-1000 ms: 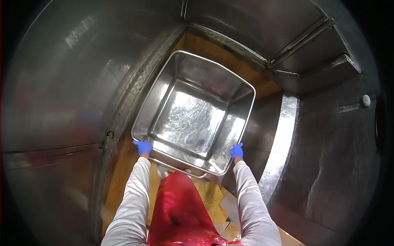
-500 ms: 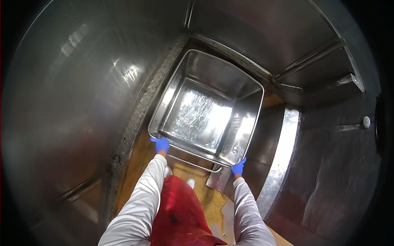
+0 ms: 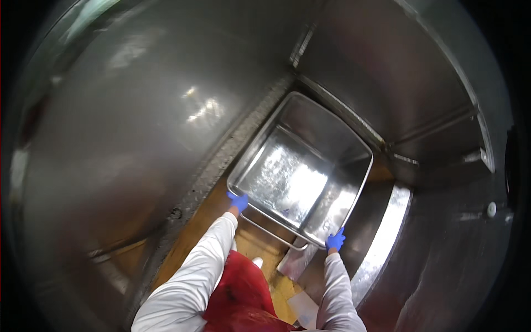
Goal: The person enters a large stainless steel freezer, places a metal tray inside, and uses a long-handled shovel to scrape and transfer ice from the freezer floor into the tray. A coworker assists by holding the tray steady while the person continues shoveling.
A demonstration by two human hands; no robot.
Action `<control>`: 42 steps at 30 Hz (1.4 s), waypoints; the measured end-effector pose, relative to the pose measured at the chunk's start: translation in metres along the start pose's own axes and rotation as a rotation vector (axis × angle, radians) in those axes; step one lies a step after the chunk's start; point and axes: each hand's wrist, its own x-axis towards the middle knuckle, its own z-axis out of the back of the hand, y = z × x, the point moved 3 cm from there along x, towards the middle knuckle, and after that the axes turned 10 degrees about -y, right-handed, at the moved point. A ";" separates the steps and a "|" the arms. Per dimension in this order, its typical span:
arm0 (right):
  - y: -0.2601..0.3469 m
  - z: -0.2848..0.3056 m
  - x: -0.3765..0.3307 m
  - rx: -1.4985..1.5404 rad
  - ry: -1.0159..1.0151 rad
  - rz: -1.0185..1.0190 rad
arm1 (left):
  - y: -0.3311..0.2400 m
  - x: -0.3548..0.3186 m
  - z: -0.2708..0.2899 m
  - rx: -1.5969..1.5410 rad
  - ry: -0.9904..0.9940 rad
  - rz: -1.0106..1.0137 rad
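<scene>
Centrally: one deep rectangular stainless-steel tub, open top, empty, its bright bottom catching glare; it stands low between large steel housings, over a yellow-brown floor, and appears to be a wheeled bin, though no wheels show. Near rim carries a thin bar handle running just below the edge. Left hand, in a blue glove, is closed over the near left corner of the rim; right hand, likewise gloved, is closed over the near right corner. Each grip is wrapped tight on the rim, fingers curled over the edge, one at either end of the near side, which judged from the spread would keep the tub square and steerable in a narrow lane. Both arms are extended in white sleeves; a red apron hangs between them. Left of the tub: a broad curved steel wall with a rough, grimy lower edge just beside the tub's left side. Right: a polished steel panel close to the right corner. Beyond the far rim: a dark steel cabinet with ledges, close behind. Clearance on both flanks looks slight; the far side appears blocked.
</scene>
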 end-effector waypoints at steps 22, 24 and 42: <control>0.556 0.510 -0.514 0.671 -0.320 1.960 | -0.270 -0.523 0.617 -0.305 -1.181 -1.428; 0.530 0.514 -0.505 0.711 -0.347 1.933 | -0.292 -0.520 0.653 -0.087 -1.559 -1.196; 0.259 0.643 -0.173 0.234 -0.629 1.402 | -0.309 -0.432 0.708 0.760 -0.859 -0.554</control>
